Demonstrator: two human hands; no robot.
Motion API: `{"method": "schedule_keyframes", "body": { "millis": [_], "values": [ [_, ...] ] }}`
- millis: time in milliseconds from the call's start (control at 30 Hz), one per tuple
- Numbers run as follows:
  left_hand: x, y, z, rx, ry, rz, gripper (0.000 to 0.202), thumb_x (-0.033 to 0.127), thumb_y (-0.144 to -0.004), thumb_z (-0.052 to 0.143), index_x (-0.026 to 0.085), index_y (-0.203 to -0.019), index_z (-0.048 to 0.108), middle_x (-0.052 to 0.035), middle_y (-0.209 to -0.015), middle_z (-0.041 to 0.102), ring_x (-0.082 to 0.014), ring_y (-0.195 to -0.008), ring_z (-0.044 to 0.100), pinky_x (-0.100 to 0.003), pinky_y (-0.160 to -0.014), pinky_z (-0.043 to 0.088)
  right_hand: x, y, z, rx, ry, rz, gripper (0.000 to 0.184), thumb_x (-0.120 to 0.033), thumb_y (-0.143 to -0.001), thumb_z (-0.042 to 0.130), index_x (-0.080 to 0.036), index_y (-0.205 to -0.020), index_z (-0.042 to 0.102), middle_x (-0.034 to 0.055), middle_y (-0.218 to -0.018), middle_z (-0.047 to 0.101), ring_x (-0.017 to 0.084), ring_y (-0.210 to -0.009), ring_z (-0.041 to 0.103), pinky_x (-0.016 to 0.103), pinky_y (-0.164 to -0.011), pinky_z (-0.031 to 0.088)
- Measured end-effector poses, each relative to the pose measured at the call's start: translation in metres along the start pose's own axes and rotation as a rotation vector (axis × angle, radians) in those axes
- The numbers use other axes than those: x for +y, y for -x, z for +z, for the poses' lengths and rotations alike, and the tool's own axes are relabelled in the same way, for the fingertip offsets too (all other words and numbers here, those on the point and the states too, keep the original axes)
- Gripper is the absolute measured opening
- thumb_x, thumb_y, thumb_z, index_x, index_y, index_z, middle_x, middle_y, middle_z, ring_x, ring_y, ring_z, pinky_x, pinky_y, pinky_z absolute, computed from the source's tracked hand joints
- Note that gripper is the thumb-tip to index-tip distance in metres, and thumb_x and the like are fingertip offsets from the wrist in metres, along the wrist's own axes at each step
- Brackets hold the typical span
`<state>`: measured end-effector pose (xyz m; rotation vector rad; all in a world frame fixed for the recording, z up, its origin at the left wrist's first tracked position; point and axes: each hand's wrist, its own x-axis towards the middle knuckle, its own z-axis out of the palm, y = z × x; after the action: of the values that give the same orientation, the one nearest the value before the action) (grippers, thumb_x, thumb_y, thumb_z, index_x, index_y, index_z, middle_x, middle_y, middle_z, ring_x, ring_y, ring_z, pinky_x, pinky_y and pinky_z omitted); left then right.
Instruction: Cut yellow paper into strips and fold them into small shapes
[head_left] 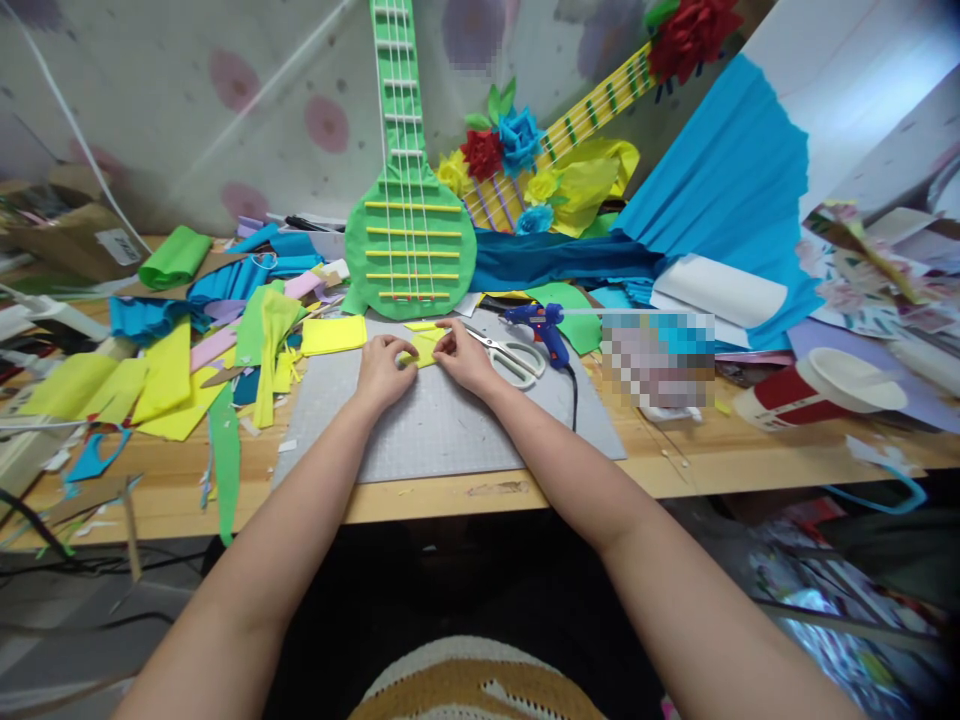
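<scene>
Both my hands rest on a grey cutting mat [442, 430] and pinch a small yellow paper piece [424, 349] between them. My left hand [384, 368] grips its left side with curled fingers. My right hand [466, 355] presses its right side with fingers together. A larger yellow paper rectangle [333, 334] lies just left of my hands. White-handled scissors [510, 358] lie right beside my right hand, and a blue glue gun [541, 325] sits a little beyond them.
A green paper guitar [409, 240] leans on the wall behind the mat, beside a yellow one with paper flowers [501, 150]. Yellow, green and blue paper scraps [187, 370] cover the left of the wooden table. A tipped red cup [810, 390] and blue pleated paper [720, 190] lie right.
</scene>
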<state>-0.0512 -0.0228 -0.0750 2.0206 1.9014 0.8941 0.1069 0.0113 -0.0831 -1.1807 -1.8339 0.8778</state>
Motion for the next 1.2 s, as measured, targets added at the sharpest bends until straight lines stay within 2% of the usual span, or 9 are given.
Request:
{"method": "schedule_keyframes", "body": {
  "millis": [267, 567, 800, 933, 1100, 1200],
  "values": [
    [0.003, 0.000, -0.001, -0.005, -0.006, -0.021, 0.015, 0.018, -0.068, 0.056, 0.021, -0.077, 0.067, -0.0074, -0.098, 0.053, -0.0253, -0.108, 0.048, -0.042, -0.102, 0.034, -0.010, 0.004, 0.003, 0.011, 0.159, 0.010, 0.047, -0.006, -0.068, 0.047, -0.020, -0.113, 0.042, -0.0030, -0.080, 0.057, 0.011, -0.069, 0.056, 0.025, -0.069, 0.044],
    [0.001, -0.002, 0.001, -0.005, -0.018, -0.022, 0.017, 0.020, -0.068, 0.057, 0.021, -0.079, 0.068, -0.0071, -0.101, 0.054, -0.0247, -0.108, 0.048, -0.039, -0.101, 0.034, -0.006, 0.002, 0.009, 0.015, 0.247, -0.007, 0.044, -0.009, -0.068, 0.048, -0.018, -0.110, 0.043, -0.0015, -0.081, 0.056, 0.012, -0.071, 0.055, 0.025, -0.068, 0.043],
    [0.007, -0.003, 0.003, 0.049, -0.028, -0.077, 0.017, 0.036, -0.072, 0.059, 0.021, -0.074, 0.066, -0.0071, -0.097, 0.054, -0.0254, -0.107, 0.046, -0.039, -0.098, 0.036, 0.001, -0.001, 0.012, 0.010, 0.249, -0.035, 0.040, -0.012, -0.069, 0.049, -0.019, -0.108, 0.045, -0.0007, -0.082, 0.056, 0.013, -0.075, 0.054, 0.027, -0.072, 0.043],
    [0.005, -0.004, 0.006, 0.035, -0.021, -0.046, 0.012, 0.033, -0.071, 0.063, 0.022, -0.075, 0.066, -0.0062, -0.097, 0.053, -0.0247, -0.107, 0.045, -0.040, -0.097, 0.036, 0.000, -0.001, 0.012, 0.009, 0.254, -0.034, 0.040, -0.011, -0.069, 0.049, -0.020, -0.108, 0.045, 0.0002, -0.083, 0.057, 0.014, -0.075, 0.054, 0.028, -0.072, 0.044],
    [0.003, -0.005, 0.008, 0.018, -0.038, 0.068, 0.011, 0.026, -0.073, 0.061, 0.025, -0.080, 0.069, -0.0060, -0.110, 0.049, -0.0249, -0.114, 0.041, -0.042, -0.101, 0.031, 0.000, 0.000, 0.012, 0.009, 0.273, -0.052, 0.041, -0.011, -0.070, 0.048, -0.020, -0.109, 0.044, 0.0008, -0.084, 0.057, 0.014, -0.076, 0.054, 0.029, -0.073, 0.044],
    [0.004, -0.006, 0.008, 0.004, -0.066, 0.091, 0.012, 0.024, -0.074, 0.059, 0.025, -0.079, 0.070, -0.0066, -0.113, 0.049, -0.0261, -0.115, 0.041, -0.043, -0.102, 0.031, 0.000, 0.000, 0.013, 0.010, 0.290, -0.065, 0.041, -0.010, -0.070, 0.046, -0.019, -0.110, 0.044, 0.0019, -0.086, 0.057, 0.015, -0.077, 0.053, 0.030, -0.074, 0.044]
  ]
}}
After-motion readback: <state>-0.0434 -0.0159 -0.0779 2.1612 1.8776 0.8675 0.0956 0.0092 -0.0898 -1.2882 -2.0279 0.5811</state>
